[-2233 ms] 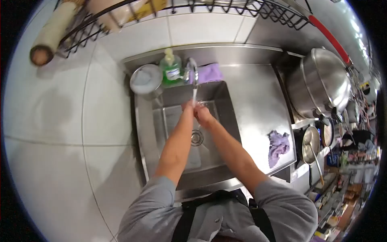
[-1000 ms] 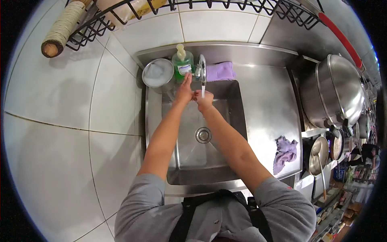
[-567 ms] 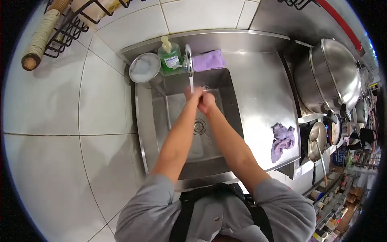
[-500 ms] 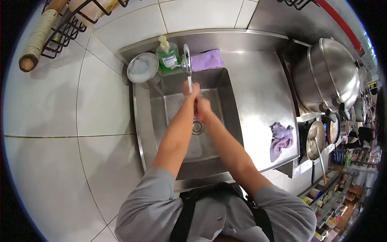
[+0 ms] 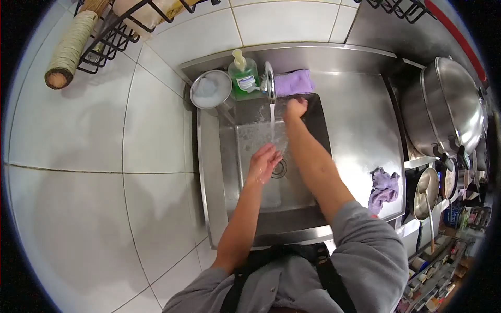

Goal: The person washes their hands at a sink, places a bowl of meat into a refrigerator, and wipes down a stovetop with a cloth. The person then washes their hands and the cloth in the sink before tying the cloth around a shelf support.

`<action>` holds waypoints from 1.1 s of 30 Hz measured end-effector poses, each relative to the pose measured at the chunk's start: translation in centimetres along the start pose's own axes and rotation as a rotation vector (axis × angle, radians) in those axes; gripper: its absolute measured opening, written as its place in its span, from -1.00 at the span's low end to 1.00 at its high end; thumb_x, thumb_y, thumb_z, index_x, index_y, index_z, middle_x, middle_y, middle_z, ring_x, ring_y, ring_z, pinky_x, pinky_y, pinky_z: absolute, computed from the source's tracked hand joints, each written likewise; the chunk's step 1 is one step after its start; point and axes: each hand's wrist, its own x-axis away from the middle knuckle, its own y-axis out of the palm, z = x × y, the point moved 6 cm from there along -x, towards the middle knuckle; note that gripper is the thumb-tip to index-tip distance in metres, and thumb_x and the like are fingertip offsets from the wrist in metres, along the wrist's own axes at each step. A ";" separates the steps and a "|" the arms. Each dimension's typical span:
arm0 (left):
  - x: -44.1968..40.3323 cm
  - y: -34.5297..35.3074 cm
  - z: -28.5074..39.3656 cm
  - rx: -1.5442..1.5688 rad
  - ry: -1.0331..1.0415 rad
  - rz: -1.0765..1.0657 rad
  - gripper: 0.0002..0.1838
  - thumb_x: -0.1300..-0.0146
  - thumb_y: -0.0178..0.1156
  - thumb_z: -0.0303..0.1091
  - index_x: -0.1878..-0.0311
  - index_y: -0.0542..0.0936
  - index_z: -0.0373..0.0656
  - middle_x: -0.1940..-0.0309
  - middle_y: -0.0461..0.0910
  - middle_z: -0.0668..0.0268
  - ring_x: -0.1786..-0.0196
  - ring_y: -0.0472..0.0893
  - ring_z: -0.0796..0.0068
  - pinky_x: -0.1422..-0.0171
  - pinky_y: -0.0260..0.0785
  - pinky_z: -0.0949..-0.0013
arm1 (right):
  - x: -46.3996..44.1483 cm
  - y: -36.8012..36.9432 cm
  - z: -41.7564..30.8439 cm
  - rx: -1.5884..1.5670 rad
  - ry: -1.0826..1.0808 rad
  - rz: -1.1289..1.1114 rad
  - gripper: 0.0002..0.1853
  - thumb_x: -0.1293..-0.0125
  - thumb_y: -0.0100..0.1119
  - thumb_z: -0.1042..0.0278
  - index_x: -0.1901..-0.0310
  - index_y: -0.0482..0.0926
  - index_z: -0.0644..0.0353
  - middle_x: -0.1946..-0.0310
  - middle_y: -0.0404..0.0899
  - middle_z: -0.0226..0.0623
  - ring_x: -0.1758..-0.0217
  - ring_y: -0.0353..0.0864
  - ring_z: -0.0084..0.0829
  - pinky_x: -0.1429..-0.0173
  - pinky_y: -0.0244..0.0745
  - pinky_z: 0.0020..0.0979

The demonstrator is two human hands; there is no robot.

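Water runs from the curved faucet (image 5: 270, 83) into a steel sink (image 5: 308, 206). My left hand (image 5: 265, 163) hangs over the basin just below the stream, wet, with its fingers loosely spread and nothing in it. Near the sink's back right corner, my right hand (image 5: 296, 108) is curled closed, and I see nothing in it. Just behind it lies a folded purple cloth (image 5: 294, 82) on the ledge, apart from the hand as far as I can tell. A pump bottle of green soap (image 5: 244, 78) stands left of the faucet.
A metal container with white foamy contents (image 5: 211, 89) stands at the sink's back left corner. A crumpled purple cloth (image 5: 384, 190) lies on the steel counter (image 5: 357, 125). Further right are a large steel pot (image 5: 443, 107) and a pan with a ladle (image 5: 425, 193). A wire rack (image 5: 112, 44) hangs upper left.
My hands, together under the stream before, have separated. The left has drawn back toward me; the right has moved forward and right, near the folded cloth. The view has shifted slightly.
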 end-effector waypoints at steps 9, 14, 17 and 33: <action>-18.8 -3.7 0.0 -0.633 0.299 0.447 -0.54 0.00 0.33 -0.22 0.09 0.47 -0.28 0.06 0.47 0.02 0.17 0.59 0.11 0.17 0.48 0.11 | 12.5 -3.2 1.3 -0.402 0.971 -0.797 -0.77 -0.14 0.08 0.55 0.13 0.51 0.36 0.33 0.58 -0.13 0.31 0.60 -0.28 0.29 0.48 -0.40; -13.7 7.5 6.1 -1.657 0.819 0.225 -0.82 -0.02 0.15 -0.29 0.38 0.57 -0.19 0.47 0.55 -0.05 0.34 0.56 -0.08 0.22 0.42 0.05 | 11.5 -5.9 -3.6 -0.045 0.680 -0.586 -0.81 -0.27 -0.02 0.44 0.12 0.48 0.27 0.44 0.52 -0.32 0.56 0.45 -0.51 0.60 0.27 -0.43; -15.8 7.3 8.9 -1.397 0.990 0.129 -0.86 0.06 0.09 -0.41 0.36 0.50 -0.18 0.38 0.51 -0.03 0.24 0.50 -0.06 0.12 0.34 0.09 | 11.5 -3.5 -4.6 0.100 0.721 -0.683 -0.87 -0.22 -0.01 0.51 0.27 0.53 0.31 0.41 0.55 -0.26 0.49 0.53 -0.44 0.59 0.30 -0.40; -11.8 9.7 14.8 -0.845 0.589 -0.191 -0.73 0.01 0.16 -0.63 0.16 0.58 -0.29 0.22 0.59 0.24 0.27 0.57 0.49 0.15 0.40 0.48 | 10.5 1.8 -14.2 1.125 -0.122 -1.554 -0.77 -0.02 0.14 0.50 0.22 0.61 0.26 0.29 0.61 -0.15 0.24 0.66 -0.37 0.14 0.58 -0.35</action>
